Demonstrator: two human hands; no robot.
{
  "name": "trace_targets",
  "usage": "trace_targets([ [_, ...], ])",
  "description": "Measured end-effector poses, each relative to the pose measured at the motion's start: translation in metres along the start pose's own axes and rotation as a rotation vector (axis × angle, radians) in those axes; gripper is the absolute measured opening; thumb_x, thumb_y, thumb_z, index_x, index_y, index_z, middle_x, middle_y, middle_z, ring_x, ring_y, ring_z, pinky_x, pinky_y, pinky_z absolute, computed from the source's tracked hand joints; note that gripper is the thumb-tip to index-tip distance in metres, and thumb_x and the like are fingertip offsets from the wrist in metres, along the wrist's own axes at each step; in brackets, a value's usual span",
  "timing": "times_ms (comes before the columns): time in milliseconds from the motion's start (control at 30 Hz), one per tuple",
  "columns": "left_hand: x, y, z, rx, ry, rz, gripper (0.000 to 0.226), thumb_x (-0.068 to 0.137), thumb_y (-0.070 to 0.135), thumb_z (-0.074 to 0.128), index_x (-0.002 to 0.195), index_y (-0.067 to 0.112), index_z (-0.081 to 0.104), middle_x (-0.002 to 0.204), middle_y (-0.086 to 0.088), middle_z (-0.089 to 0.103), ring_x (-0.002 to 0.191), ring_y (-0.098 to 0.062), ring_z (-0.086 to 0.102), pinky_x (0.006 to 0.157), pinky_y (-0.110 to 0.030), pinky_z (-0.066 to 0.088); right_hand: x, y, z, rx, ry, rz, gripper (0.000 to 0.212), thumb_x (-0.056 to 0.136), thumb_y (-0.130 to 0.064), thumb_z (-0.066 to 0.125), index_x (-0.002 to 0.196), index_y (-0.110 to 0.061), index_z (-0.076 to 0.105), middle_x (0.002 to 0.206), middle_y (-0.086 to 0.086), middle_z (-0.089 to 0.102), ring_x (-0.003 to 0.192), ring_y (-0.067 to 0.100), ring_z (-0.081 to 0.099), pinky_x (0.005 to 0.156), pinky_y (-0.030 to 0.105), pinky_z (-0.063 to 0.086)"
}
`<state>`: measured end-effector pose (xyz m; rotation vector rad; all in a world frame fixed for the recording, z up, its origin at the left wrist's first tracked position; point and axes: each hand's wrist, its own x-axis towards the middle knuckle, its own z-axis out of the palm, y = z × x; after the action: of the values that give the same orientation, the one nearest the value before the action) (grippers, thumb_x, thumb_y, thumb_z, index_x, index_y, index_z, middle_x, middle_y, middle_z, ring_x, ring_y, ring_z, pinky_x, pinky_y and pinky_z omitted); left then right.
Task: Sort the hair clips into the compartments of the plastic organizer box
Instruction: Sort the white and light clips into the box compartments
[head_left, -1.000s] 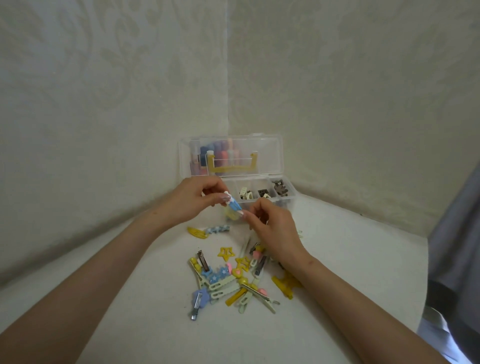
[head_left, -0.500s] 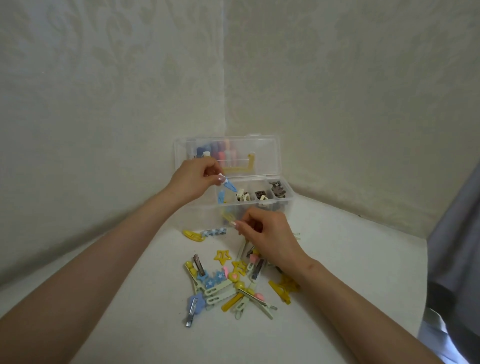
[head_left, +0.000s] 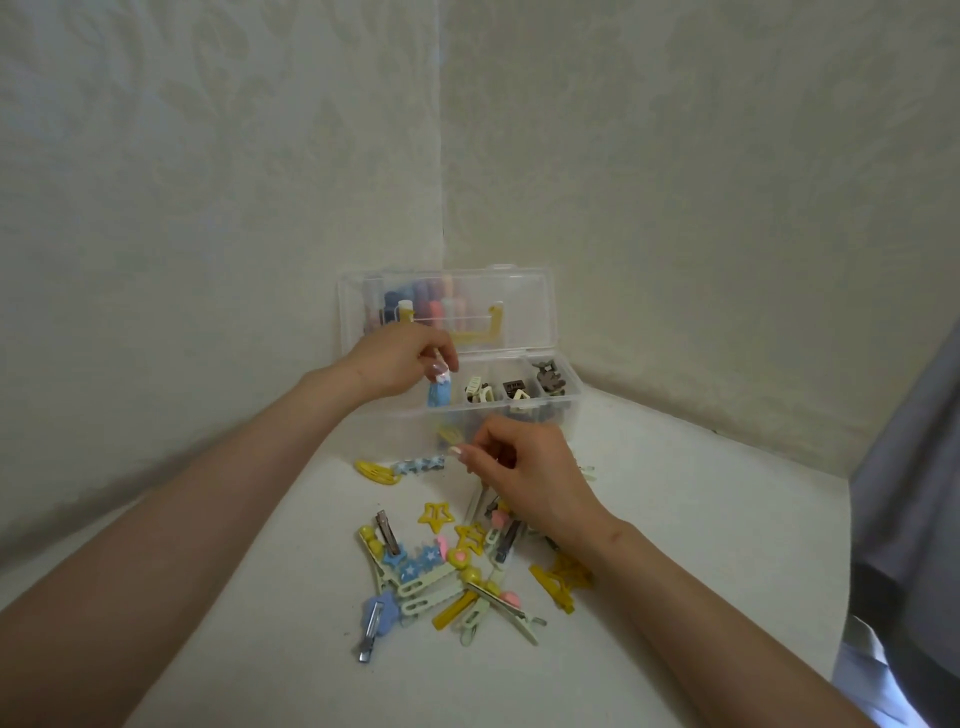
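Left hand (head_left: 400, 364) pinches a blue clip (head_left: 439, 396) upright at the leftmost compartment of the box (head_left: 519, 414), positioned for release. Right hand (head_left: 530, 478) pinches a yellow clip (head_left: 450, 435) just before the box, probably next. Unsorted clips (head_left: 447, 577) lie on the desk (head_left: 260, 649).

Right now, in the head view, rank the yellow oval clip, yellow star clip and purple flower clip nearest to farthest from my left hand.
1. yellow oval clip, left of the pile, below the left hand.
2. yellow star clip, pile's far edge.
3. purple flower clip, pile's near edge.
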<state>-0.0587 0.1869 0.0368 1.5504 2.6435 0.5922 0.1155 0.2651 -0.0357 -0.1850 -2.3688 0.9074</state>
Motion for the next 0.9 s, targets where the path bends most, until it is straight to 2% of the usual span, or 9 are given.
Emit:
trace_targets([
  [133,-0.003,-0.001,0.006,0.062,0.066,0.016,0.022,0.088,0.021,0.060,0.110,0.018,0.058,0.099,0.003,0.062,0.076,-0.010,0.044,0.067,-0.026,0.033,0.000,0.000,-0.001,-0.004,0.008,-0.014,0.028,0.088,-0.032,0.063,0.071,-0.011,0.059,0.057,0.000,0.055,0.051,0.008,0.043,0.055,0.032,0.042],
  [200,-0.007,-0.002,0.004,0.064,0.157,0.034,0.019,0.087,0.019,0.060,0.106,0.015,0.062,0.101,0.002,0.064,0.077,-0.010,0.044,0.068,-0.026,0.033,-0.001,-0.001,-0.002,-0.006,0.002,-0.017,0.027,0.088,-0.032,0.063,0.072,-0.010,0.060,0.057,-0.002,0.054,0.051,0.008,0.043,0.055,0.030,0.042],
  [333,-0.021,-0.005,-0.006,0.027,0.327,0.069,0.009,0.086,0.017,0.061,0.093,0.014,0.067,0.083,0.006,0.053,0.089,-0.019,0.050,0.071,-0.031,0.039,-0.002,-0.001,-0.002,-0.021,-0.001,-0.019,0.023,0.088,-0.031,0.062,0.075,-0.013,0.061,0.057,-0.010,0.050,0.052,0.007,0.044,0.054,0.024,0.038],
  [467,-0.045,-0.010,-0.010,0.018,0.419,0.070,0.009,0.088,0.020,0.057,0.091,0.018,0.066,0.090,0.002,0.056,0.088,-0.015,0.045,0.074,-0.034,0.041,-0.002,-0.003,-0.004,-0.115,0.006,-0.043,0.010,0.088,-0.027,0.062,0.088,-0.018,0.067,0.064,-0.017,0.052,0.060,-0.002,0.051,0.056,0.013,0.036],
  [533,-0.056,-0.013,-0.009,0.000,0.450,0.084,0.009,0.088,0.021,0.058,0.091,0.018,0.066,0.091,0.004,0.057,0.084,-0.013,0.045,0.074,-0.033,0.041,-0.001,-0.009,-0.003,-0.197,-0.008,-0.103,0.010,0.088,-0.024,0.061,0.092,-0.019,0.069,0.071,-0.014,0.058,0.060,-0.004,0.049,0.058,0.008,0.032],
  [600,-0.064,-0.014,-0.010,-0.018,0.462,0.094,0.007,0.088,0.020,0.059,0.089,0.019,0.065,0.091,0.006,0.057,0.083,-0.012,0.045,0.073,-0.031,0.040,0.001,-0.016,0.001,-0.284,-0.044,-0.184,0.013,0.088,-0.024,0.060,0.096,-0.020,0.070,0.082,-0.006,0.066,0.065,0.000,0.053,0.062,0.017,0.039],
  [700,-0.071,-0.012,-0.008,-0.032,0.462,0.090,0.006,0.087,0.018,0.059,0.089,0.018,0.065,0.087,0.010,0.053,0.081,-0.012,0.046,0.072,-0.028,0.036,0.007,-0.030,0.012,-0.392,-0.128,-0.237,0.021,0.092,-0.028,0.055,0.107,-0.023,0.068,0.090,0.002,0.072,0.084,0.021,0.065,0.067,0.031,0.044],
  [800,-0.076,-0.010,-0.004,-0.053,0.458,0.093,0.006,0.087,0.017,0.059,0.088,0.017,0.065,0.085,0.011,0.052,0.081,-0.014,0.049,0.074,-0.030,0.040,0.016,-0.042,0.027,-0.514,-0.215,-0.270,0.028,0.095,-0.032,0.048,0.117,-0.024,0.064,0.098,0.009,0.071,0.095,0.028,0.063,0.071,0.033,0.042],
  [900,-0.078,-0.010,0.001,-0.074,0.442,0.091,0.007,0.087,0.017,0.059,0.088,0.017,0.065,0.086,0.010,0.054,0.081,-0.015,0.050,0.075,-0.033,0.042,0.024,-0.047,0.041,-0.665,-0.315,-0.273,0.030,0.095,-0.033,0.048,0.118,-0.020,0.063,0.102,0.011,0.068,0.098,0.031,0.061,0.067,0.032,0.033],
])
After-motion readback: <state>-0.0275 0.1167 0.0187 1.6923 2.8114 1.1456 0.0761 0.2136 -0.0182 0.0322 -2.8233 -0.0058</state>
